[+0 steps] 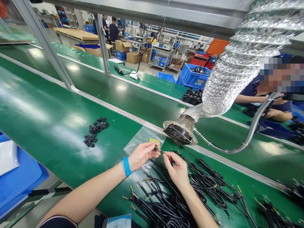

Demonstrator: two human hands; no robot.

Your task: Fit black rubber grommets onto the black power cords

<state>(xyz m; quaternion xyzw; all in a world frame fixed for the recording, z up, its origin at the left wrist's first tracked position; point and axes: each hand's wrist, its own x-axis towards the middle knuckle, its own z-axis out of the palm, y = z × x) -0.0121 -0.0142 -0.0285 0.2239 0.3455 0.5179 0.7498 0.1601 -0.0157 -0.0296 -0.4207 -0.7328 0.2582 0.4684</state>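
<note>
My left hand [145, 154], with a blue wristband, pinches a small black part [155, 148] between thumb and fingertips. It looks like the small black parts [96, 130] strewn on the green bench to the left. Close beside it, my right hand [176, 167] is closed on a black cable [162, 152]. The cable's end, with yellow wire showing, points at the small part; I cannot tell whether it is inside it. Under the hands lie a clear plastic bag [136, 145] and a yellow piece [155, 141]. More black cables [161, 199] with bare coloured wire ends are heaped below.
A fume duct's black-grilled hood [180, 133] hangs just beyond my hands, fed by a silver hose [228, 72]. A metal rail [118, 110] crosses the green bench [47, 104]. Blue sheets [19, 177] are at the left. Across the bench, a person [268, 95] sits at the right.
</note>
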